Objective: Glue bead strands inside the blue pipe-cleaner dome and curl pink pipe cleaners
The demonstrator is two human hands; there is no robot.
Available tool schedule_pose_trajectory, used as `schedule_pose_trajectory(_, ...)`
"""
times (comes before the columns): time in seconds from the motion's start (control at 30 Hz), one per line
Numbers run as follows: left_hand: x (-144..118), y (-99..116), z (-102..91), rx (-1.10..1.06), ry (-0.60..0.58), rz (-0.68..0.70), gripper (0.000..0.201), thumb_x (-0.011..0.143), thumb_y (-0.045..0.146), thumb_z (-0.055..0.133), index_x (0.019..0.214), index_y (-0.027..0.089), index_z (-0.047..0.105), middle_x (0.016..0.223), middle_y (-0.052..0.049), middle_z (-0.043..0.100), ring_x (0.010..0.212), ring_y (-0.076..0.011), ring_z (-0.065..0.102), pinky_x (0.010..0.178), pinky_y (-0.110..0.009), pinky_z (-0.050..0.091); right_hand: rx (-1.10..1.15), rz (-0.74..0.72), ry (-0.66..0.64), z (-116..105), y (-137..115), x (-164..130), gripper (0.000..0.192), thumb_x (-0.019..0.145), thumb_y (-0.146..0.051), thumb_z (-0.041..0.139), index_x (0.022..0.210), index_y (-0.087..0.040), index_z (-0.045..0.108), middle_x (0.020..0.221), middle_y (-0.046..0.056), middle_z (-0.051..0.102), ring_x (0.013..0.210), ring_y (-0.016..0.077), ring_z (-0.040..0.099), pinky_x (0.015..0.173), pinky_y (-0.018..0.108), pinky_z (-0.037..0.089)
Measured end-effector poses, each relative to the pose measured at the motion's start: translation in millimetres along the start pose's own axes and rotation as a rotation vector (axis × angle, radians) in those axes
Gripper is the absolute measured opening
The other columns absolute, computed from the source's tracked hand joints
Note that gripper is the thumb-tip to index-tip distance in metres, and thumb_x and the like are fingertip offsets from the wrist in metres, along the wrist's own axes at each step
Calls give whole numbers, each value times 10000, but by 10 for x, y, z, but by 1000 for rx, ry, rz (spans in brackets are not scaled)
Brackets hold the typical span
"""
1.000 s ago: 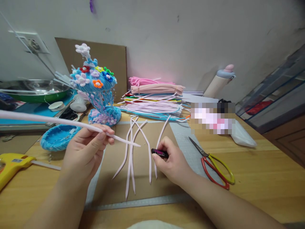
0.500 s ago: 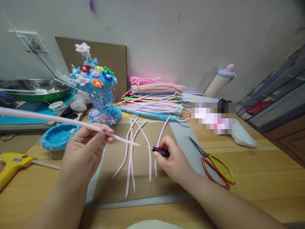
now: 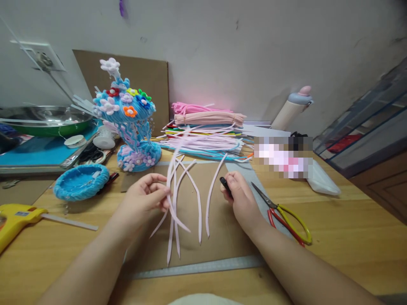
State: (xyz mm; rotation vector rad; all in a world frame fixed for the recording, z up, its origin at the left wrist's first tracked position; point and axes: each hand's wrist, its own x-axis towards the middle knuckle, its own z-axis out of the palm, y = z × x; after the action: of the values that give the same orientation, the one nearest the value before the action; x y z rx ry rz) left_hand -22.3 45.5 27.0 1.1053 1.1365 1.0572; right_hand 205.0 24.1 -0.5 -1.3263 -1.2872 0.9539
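Observation:
My left hand (image 3: 144, 197) pinches a pale pink pipe cleaner (image 3: 180, 222) between thumb and fingertips. Its upper part is blurred and rises toward the back; its tapered lower end hangs over the cardboard sheet (image 3: 219, 245). Several similar pale pink pipe cleaners (image 3: 199, 209) lie on that sheet, some crossing, with pointed ends toward me. On the right, my right hand (image 3: 244, 203) is closed around a small black stick-shaped object (image 3: 225, 185). Only its dark end shows, so I cannot tell its exact kind. Scissors (image 3: 294, 222) with red and yellow handles lie beside my right forearm.
A blue flower-covered pipe-cleaner ornament (image 3: 130, 110) stands at the back left, near a blue fuzzy dish shape (image 3: 81, 182). A yellow glue gun (image 3: 20, 218) lies at far left. Bundled pipe cleaners (image 3: 206, 118) are stacked by the wall, with a bottle (image 3: 292, 108) farther right.
My left hand has moved right and down, swinging the pipe cleaner from nearly level to upright. My right hand has shifted slightly right and up, tilting the black object.

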Motion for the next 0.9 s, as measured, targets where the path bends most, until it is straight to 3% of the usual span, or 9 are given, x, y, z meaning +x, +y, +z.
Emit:
schedule_pose_trajectory(0.13, 63, -203, 135, 151, -63, -126, 353, 669, 332, 712, 883, 194, 469, 516, 70, 581, 425, -138, 600, 410, -229, 493, 46, 20, 24, -5, -27, 30, 278, 932, -470, 370, 783, -240, 415, 686, -40, 420, 565, 137, 400, 503, 249, 326)
schedule_pose_trajectory(0.33, 98, -425, 159, 502, -142, -194, 162, 743, 332, 576, 774, 203, 483, 505, 51, 563, 413, -178, 618, 376, -250, 455, 87, 25, 16, -3, 10, 38, 263, 933, -452, 385, 785, -240, 434, 679, -42, 431, 564, 131, 400, 507, 237, 339)
schedule_pose_trajectory(0.4, 89, -395, 153, 663, -127, -145, 140, 762, 332, 559, 744, 200, 515, 553, 27, 590, 431, -170, 608, 392, -249, 429, 95, 24, 11, -9, 21, 44, 269, 933, -456, 387, 784, -238, 442, 687, -42, 434, 571, 127, 408, 515, 231, 349)
schedule_pose_trajectory(0.57, 152, -161, 278, 1026, -103, 25, 162, 814, 350, 575, 756, 205, 618, 746, -16, 647, 770, -205, 632, 653, -298, 475, 105, 28, 11, -21, 35, 58, 286, 928, -476, 386, 781, -239, 450, 698, -39, 445, 586, 131, 436, 534, 227, 378)
schedule_pose_trajectory(0.63, 240, -99, 402, 1134, -144, 1, 179, 856, 358, 570, 828, 197, 644, 810, -22, 658, 797, -196, 627, 718, -332, 496, 110, 27, 13, -18, 46, 63, 285, 924, -477, 394, 777, -239, 449, 698, -39, 447, 591, 132, 443, 545, 227, 389)
schedule_pose_trajectory(0.77, 448, -91, 686, 1298, -188, -114, 294, 902, 334, 562, 1146, 172, 579, 1164, -85, 602, 980, -209, 611, 830, -418, 520, 118, 24, 22, -3, 93, 92, 289, 911, -491, 413, 774, -240, 454, 709, -36, 451, 632, 140, 480, 583, 233, 422)
schedule_pose_trajectory(0.9, 564, -145, 858, 1338, -177, -206, 334, 898, 321, 570, 1193, 166, 553, 1202, -95, 583, 1011, -226, 605, 838, -436, 522, 120, 22, 38, -3, 121, 120, 294, 896, -509, 426, 784, -240, 460, 733, -29, 458, 669, 150, 511, 613, 243, 449)
